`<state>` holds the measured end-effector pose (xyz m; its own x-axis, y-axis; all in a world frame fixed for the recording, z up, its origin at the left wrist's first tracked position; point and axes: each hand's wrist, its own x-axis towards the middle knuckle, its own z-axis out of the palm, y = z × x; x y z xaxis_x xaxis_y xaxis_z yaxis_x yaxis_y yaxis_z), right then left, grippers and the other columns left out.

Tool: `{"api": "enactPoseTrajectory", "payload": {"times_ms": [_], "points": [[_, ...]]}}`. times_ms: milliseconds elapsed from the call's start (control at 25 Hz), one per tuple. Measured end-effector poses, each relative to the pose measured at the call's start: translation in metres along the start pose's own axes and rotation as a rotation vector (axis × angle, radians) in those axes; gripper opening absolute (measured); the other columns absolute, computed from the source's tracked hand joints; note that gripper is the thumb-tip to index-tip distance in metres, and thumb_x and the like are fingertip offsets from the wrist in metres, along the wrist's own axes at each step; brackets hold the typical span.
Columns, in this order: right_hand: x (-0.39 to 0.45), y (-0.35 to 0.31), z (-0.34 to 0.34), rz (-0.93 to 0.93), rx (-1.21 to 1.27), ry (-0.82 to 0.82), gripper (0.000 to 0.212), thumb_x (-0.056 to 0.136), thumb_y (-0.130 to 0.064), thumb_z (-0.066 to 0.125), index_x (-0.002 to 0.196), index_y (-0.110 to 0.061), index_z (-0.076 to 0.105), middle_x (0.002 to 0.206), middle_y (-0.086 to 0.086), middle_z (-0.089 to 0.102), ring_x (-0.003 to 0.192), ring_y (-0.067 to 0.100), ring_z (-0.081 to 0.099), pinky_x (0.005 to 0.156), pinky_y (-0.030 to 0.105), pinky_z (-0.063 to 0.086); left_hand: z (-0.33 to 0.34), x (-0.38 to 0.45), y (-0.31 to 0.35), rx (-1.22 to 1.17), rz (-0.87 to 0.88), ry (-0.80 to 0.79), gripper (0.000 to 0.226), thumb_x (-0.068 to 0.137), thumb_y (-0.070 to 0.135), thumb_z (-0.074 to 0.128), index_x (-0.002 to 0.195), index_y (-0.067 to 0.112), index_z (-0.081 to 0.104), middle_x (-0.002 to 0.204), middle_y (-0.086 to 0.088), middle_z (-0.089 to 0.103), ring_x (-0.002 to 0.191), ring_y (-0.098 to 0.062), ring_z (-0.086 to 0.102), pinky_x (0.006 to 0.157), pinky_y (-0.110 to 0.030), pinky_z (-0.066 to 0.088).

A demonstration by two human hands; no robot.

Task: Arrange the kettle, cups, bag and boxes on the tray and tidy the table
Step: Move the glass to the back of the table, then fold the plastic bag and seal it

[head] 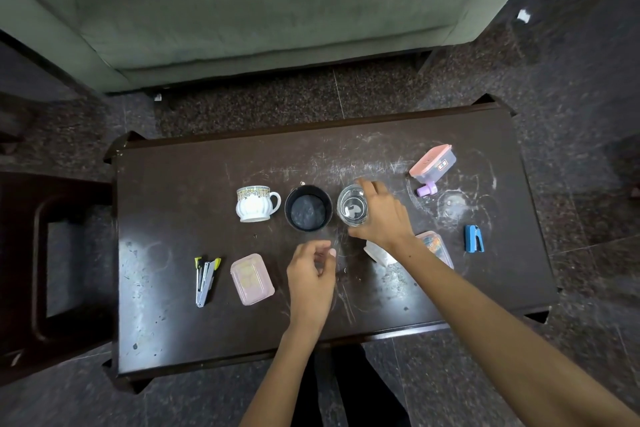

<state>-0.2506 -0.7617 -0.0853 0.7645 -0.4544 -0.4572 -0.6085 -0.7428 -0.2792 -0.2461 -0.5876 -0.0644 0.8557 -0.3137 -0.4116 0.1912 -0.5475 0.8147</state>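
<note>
Three cups stand in a row on the dark table (173, 322): a white patterned cup (254, 204) with its handle to the right, a black cup (307, 207), and a clear glass (351, 205). My right hand (382, 213) grips the glass from its right side. Hovering just above the table in front of the black cup, my left hand (311, 277) has loosely curled fingers and holds nothing. A pink-lidded box (251, 279) lies front left. Under my right forearm a white bag (379, 253) and another pink-lidded box (436, 246) are partly hidden. No tray is visible.
A pink-lidded dispenser box (433, 165) with a purple spout lies at the back right. A grey stapler (205, 279) lies front left and a blue stapler (472, 238) at the right. A green sofa (270, 3) stands behind the table, a dark stool (52, 270) to its left.
</note>
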Motion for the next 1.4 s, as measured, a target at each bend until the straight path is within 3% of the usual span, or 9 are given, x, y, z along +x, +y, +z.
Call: {"api": "enactPoseTrajectory", "payload": {"times_ms": [480, 680, 800, 920, 1080, 1240, 1400], "points": [[-0.019, -0.008, -0.012, 0.008, 0.016, 0.077, 0.095, 0.063, -0.036, 0.084, 0.139, -0.012, 0.032, 0.137, 0.01, 0.045, 0.114, 0.03, 0.055, 0.081, 0.037, 0.05, -0.01, -0.005, -0.008, 0.007, 0.013, 0.018, 0.013, 0.088, 0.009, 0.062, 0.1, 0.012, 0.068, 0.094, 0.001, 0.063, 0.078, -0.001, 0.059, 0.067, -0.003, 0.041], [-0.058, -0.043, -0.034, -0.039, 0.1, 0.18, 0.063, 0.082, -0.028, 0.069, 0.135, -0.01, 0.041, 0.133, 0.011, 0.05, 0.108, 0.032, 0.058, 0.079, 0.038, 0.05, -0.037, -0.017, 0.013, -0.025, 0.015, 0.051, 0.013, 0.089, 0.008, 0.062, 0.099, 0.012, 0.067, 0.094, -0.002, 0.064, 0.077, -0.001, 0.059, 0.068, -0.003, 0.042], [-0.088, -0.087, -0.05, -0.11, 0.22, 0.155, 0.047, 0.086, -0.025, 0.063, 0.128, -0.009, 0.051, 0.126, 0.011, 0.058, 0.105, 0.031, 0.061, 0.081, 0.04, 0.053, -0.071, -0.028, 0.031, -0.022, 0.021, 0.114, 0.013, 0.089, 0.008, 0.062, 0.101, 0.008, 0.068, 0.094, -0.004, 0.066, 0.075, -0.002, 0.059, 0.068, -0.005, 0.043], [-0.111, -0.14, -0.052, -0.231, 0.28, 0.094, 0.039, 0.086, -0.024, 0.062, 0.121, -0.008, 0.057, 0.12, 0.012, 0.062, 0.103, 0.03, 0.063, 0.082, 0.043, 0.053, -0.119, -0.037, 0.037, -0.015, -0.011, 0.187, 0.014, 0.089, 0.011, 0.062, 0.102, 0.008, 0.067, 0.097, -0.005, 0.066, 0.077, -0.009, 0.061, 0.075, -0.018, 0.048], [-0.129, -0.223, -0.036, -0.353, 0.287, 0.044, 0.032, 0.085, -0.026, 0.062, 0.115, -0.015, 0.062, 0.113, 0.006, 0.067, 0.1, 0.024, 0.065, 0.079, 0.039, 0.054, -0.202, -0.043, 0.015, -0.031, -0.065, 0.352, 0.013, 0.09, 0.013, 0.062, 0.101, 0.008, 0.067, 0.098, -0.005, 0.067, 0.077, -0.002, 0.059, 0.07, -0.004, 0.043], [-0.137, -0.325, -0.001, -0.447, 0.248, -0.023, 0.026, 0.084, -0.029, 0.061, 0.109, -0.02, 0.064, 0.106, -0.001, 0.069, 0.094, 0.021, 0.067, 0.077, 0.038, 0.055, -0.3, -0.04, -0.032, -0.075, -0.131, 0.485, 0.011, 0.09, 0.015, 0.063, 0.099, 0.01, 0.067, 0.096, -0.007, 0.068, 0.08, -0.009, 0.062, 0.077, -0.014, 0.048], [-0.142, -0.441, 0.045, -0.503, 0.256, -0.073, 0.022, 0.084, -0.027, 0.064, 0.105, -0.02, 0.066, 0.104, -0.004, 0.07, 0.092, 0.017, 0.068, 0.075, 0.034, 0.055, -0.406, -0.029, -0.085, -0.1, -0.182, 0.534, 0.011, 0.09, 0.018, 0.062, 0.099, 0.013, 0.066, 0.096, -0.002, 0.067, 0.08, -0.004, 0.061, 0.073, -0.008, 0.046]]}}
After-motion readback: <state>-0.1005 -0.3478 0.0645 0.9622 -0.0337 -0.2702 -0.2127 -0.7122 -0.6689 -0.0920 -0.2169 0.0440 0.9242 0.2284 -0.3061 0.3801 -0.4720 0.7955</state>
